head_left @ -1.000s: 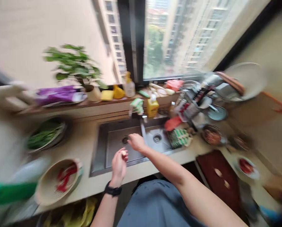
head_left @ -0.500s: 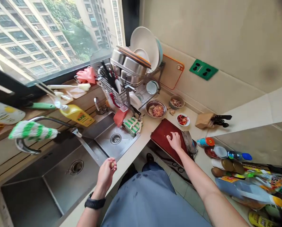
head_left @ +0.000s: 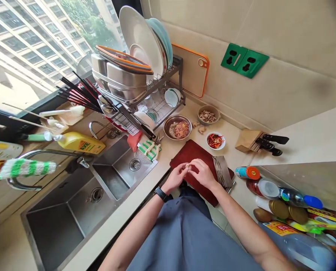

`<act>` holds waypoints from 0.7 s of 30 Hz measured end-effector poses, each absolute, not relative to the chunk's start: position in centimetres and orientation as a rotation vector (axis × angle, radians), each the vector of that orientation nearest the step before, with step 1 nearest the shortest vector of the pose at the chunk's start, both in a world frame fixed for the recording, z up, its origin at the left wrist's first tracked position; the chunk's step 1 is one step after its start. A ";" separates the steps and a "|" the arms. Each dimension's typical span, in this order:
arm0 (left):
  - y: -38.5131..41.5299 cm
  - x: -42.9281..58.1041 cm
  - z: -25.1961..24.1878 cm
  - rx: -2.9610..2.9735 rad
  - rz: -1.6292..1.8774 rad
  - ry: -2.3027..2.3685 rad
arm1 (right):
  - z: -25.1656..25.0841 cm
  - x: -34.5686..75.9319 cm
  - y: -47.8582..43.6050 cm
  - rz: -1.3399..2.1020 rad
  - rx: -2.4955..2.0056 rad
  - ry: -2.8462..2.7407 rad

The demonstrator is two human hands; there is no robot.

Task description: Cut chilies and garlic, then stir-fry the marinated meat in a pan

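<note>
My left hand (head_left: pixel 175 177) and my right hand (head_left: pixel 203 173) meet above the dark red cutting board (head_left: pixel 183 153). Both are closed, fingertips pinching a small pale piece that looks like a garlic clove (head_left: pixel 188 166); fingers partly cover it. On the board's right side, beside my right hand, lies a cleaver (head_left: pixel 222 169) with a patterned blade. Beyond the board stand a metal bowl of raw sliced meat (head_left: pixel 180 130), a white bowl of cut red chillies (head_left: pixel 215 140) and a bowl of sliced mushroom-like pieces (head_left: pixel 209 115). Knobs of ginger (head_left: pixel 202 129) lie between them.
To the left is a double steel sink (head_left: pixel 80 210) with a tap (head_left: pixel 55 152) over it. A loaded dish rack (head_left: pixel 168 81) rises behind. On the right stand a knife block (head_left: pixel 248 140) and several bottles and jars (head_left: pixel 269 188) along the counter.
My left hand has come from the sink's edge over to the board, carrying the small pale piece. My right hand has lifted off the board to meet it. The view has shifted.
</note>
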State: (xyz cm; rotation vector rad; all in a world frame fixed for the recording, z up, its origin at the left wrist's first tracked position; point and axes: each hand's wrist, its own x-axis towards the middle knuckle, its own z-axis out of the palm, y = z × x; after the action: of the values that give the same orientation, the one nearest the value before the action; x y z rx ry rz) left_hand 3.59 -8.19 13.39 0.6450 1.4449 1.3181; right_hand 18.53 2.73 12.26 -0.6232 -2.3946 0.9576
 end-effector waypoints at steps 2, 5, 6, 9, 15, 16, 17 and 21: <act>-7.5 3.8 14.5 0.773 1.366 1.449 | 14.5 18.0 2.7 1.011 -0.544 -2.325; -7.8 3.4 16.4 0.854 1.434 1.548 | 17.1 17.3 2.6 1.109 -0.514 -2.201; -8.1 3.2 17.0 0.872 1.445 1.574 | 17.7 17.1 2.5 1.139 -0.515 -2.165; -8.9 3.1 18.6 0.888 1.495 1.643 | 19.0 16.4 2.2 1.211 -0.523 -2.083; -10.1 4.0 20.8 0.797 1.726 1.801 | 20.7 14.7 0.8 1.257 -0.533 -1.883; -10.3 4.1 21.0 0.825 1.762 1.819 | 20.8 14.4 0.5 1.291 -0.516 -1.862; -10.6 4.1 21.3 0.858 1.796 1.839 | 20.9 14.2 0.2 1.344 -0.493 -1.843; -11.4 4.1 22.0 0.935 1.897 1.927 | 20.7 13.2 -0.9 1.607 -0.420 -1.717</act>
State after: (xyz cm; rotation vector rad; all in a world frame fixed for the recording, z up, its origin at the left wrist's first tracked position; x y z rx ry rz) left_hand 4.13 -11.39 21.97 0.9347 1.9269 1.8967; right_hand 13.24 -0.88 20.72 -0.4204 -1.7175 1.6069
